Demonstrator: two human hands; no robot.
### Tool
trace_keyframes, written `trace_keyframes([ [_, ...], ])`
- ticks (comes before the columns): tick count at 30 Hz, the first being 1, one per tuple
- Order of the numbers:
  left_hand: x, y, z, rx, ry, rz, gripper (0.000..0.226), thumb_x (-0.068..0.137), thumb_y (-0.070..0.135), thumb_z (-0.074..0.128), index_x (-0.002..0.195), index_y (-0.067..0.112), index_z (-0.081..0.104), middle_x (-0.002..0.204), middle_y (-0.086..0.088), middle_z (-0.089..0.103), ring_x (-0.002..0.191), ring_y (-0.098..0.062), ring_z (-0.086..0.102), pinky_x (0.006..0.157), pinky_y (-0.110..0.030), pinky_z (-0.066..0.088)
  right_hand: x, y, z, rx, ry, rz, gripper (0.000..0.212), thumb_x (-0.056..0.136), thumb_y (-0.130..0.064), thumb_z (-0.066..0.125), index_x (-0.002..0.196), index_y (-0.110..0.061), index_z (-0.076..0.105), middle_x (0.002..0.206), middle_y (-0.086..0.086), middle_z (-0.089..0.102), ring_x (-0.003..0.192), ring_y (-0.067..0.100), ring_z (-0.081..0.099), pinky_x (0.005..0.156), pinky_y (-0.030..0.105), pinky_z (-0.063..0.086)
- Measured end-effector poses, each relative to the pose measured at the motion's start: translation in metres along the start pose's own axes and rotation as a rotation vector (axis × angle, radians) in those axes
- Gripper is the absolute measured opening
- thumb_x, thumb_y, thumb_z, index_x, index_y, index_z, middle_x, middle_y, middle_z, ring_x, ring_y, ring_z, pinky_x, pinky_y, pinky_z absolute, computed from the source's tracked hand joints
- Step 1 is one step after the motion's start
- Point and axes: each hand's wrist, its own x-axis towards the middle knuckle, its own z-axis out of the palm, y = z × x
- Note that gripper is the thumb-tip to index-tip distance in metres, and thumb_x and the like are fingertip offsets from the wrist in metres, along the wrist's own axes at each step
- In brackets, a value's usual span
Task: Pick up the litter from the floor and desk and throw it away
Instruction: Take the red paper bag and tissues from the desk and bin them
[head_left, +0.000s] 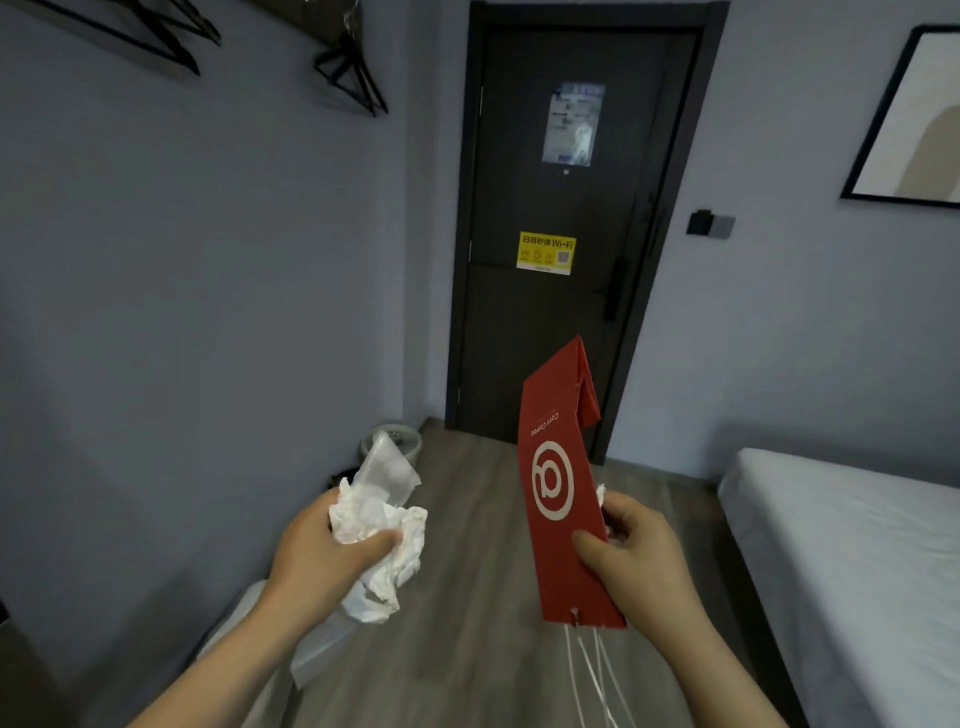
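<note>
Two bare forearms reach into the room, both hands full of litter held at mid-air over the wood floor (467, 597). The right hand (639, 561) pinches a flattened red paper bag (558, 483) between thumb and curled fingers, gripping it near its lower half. The bag stands almost upright and is tilted slightly, with its folded base pointing toward the door. It bears a white ring-shaped logo and small white lettering, and its white string handles (592, 670) dangle from the bottom edge. A scrap of white paper shows just behind the bag at the fingers.

The left hand (322, 551) is closed round a wad of crumpled white tissue (389, 566), thumb pressed across it. A clear plastic wrapper (387, 467) sticks up out of the same grip.

Beyond the left hand's load, a small pale waste bin (395, 441) stands on the floor against the grey wall, just beside the dark door (561, 322). The door carries a yellow Wi-Fi sticker (546, 253) and a printed notice (573, 123) above it. A white bed (852, 545) fills the right side, with a framed picture (914, 119) on the wall above. Black hangers (353, 73) hang at upper left.
</note>
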Motion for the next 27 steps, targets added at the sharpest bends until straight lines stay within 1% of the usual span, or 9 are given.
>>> trace_keyframes([
  [5, 0.093, -0.019, 0.021, 0.005, 0.035, -0.042, 0.020, 0.054, 0.033, 0.065, 0.069, 0.020, 0.064, 0.071, 0.010, 0.069, 0.061, -0.009, 0.064, 0.060, -0.027, 0.046, 0.100, 0.012, 0.019, -0.045, -0.022, 0.032, 0.036, 0.086, -0.010, 0.068, 0.117, -0.027, 0.059, 0.104, -0.009, 0.069, 0.094, 0.016, 0.068, 0.084, 0.042, 0.058],
  [9, 0.177, -0.039, 0.023, -0.010, 0.104, -0.099, 0.030, 0.050, 0.040, 0.068, 0.072, 0.021, 0.064, 0.065, 0.003, 0.069, 0.068, -0.013, 0.065, 0.062, -0.030, 0.046, 0.186, 0.014, 0.040, -0.083, -0.056, 0.044, 0.039, 0.087, -0.011, 0.067, 0.123, -0.023, 0.057, 0.096, -0.017, 0.065, 0.088, 0.009, 0.067, 0.069, 0.025, 0.056],
  [10, 0.196, -0.044, 0.024, -0.011, 0.112, -0.112, 0.029, 0.051, 0.038, 0.068, 0.073, 0.020, 0.063, 0.064, 0.004, 0.069, 0.068, -0.014, 0.066, 0.062, -0.030, 0.047, 0.204, 0.014, 0.046, -0.095, -0.071, 0.053, 0.040, 0.087, -0.012, 0.067, 0.125, -0.023, 0.057, 0.096, -0.017, 0.064, 0.089, 0.010, 0.066, 0.071, 0.027, 0.057],
  [12, 0.234, -0.055, 0.026, -0.005, 0.120, -0.132, 0.027, 0.054, 0.036, 0.069, 0.074, 0.019, 0.064, 0.066, 0.004, 0.070, 0.069, -0.014, 0.066, 0.063, -0.031, 0.049, 0.243, 0.016, 0.059, -0.128, -0.096, 0.064, 0.041, 0.087, -0.015, 0.067, 0.126, -0.023, 0.056, 0.099, -0.015, 0.064, 0.094, 0.014, 0.066, 0.084, 0.039, 0.057],
  [14, 0.270, -0.067, 0.029, -0.001, 0.119, -0.144, 0.026, 0.057, 0.035, 0.074, 0.077, 0.019, 0.065, 0.070, 0.002, 0.071, 0.072, -0.014, 0.067, 0.065, -0.031, 0.049, 0.282, 0.021, 0.073, -0.167, -0.110, 0.075, 0.043, 0.087, -0.016, 0.067, 0.128, -0.022, 0.055, 0.100, -0.015, 0.063, 0.096, 0.015, 0.066, 0.089, 0.041, 0.056],
  [19, 0.339, -0.091, 0.046, 0.038, 0.146, -0.191, 0.020, 0.071, 0.018, 0.081, 0.083, 0.018, 0.065, 0.077, 0.001, 0.070, 0.076, -0.015, 0.066, 0.061, -0.027, 0.045, 0.369, 0.037, 0.102, -0.214, -0.180, 0.066, 0.044, 0.087, -0.016, 0.068, 0.128, -0.018, 0.056, 0.101, -0.013, 0.062, 0.088, 0.007, 0.061, 0.085, 0.033, 0.052],
  [22, 0.385, -0.108, 0.055, 0.076, 0.182, -0.228, 0.022, 0.064, 0.028, 0.082, 0.080, 0.022, 0.067, 0.073, 0.004, 0.071, 0.073, -0.012, 0.067, 0.065, -0.029, 0.049, 0.429, 0.049, 0.121, -0.223, -0.225, 0.048, 0.043, 0.088, -0.018, 0.067, 0.129, -0.018, 0.056, 0.107, -0.009, 0.065, 0.086, 0.004, 0.060, 0.076, 0.021, 0.049],
  [24, 0.416, -0.120, 0.062, 0.105, 0.197, -0.250, 0.021, 0.067, 0.026, 0.082, 0.082, 0.020, 0.068, 0.073, 0.003, 0.072, 0.073, -0.012, 0.068, 0.067, -0.029, 0.051, 0.471, 0.058, 0.135, -0.206, -0.263, 0.026, 0.040, 0.087, -0.016, 0.068, 0.127, -0.018, 0.059, 0.103, -0.012, 0.066, 0.081, 0.000, 0.062, 0.067, 0.012, 0.046],
  [27, 0.463, -0.131, 0.073, 0.175, 0.268, -0.290, 0.020, 0.073, 0.023, 0.080, 0.086, 0.017, 0.066, 0.075, 0.002, 0.069, 0.074, -0.014, 0.066, 0.063, -0.026, 0.047, 0.536, 0.069, 0.153, -0.181, -0.328, -0.003, 0.037, 0.087, -0.012, 0.068, 0.123, -0.017, 0.062, 0.095, -0.015, 0.066, 0.080, 0.000, 0.063, 0.063, 0.010, 0.047],
])
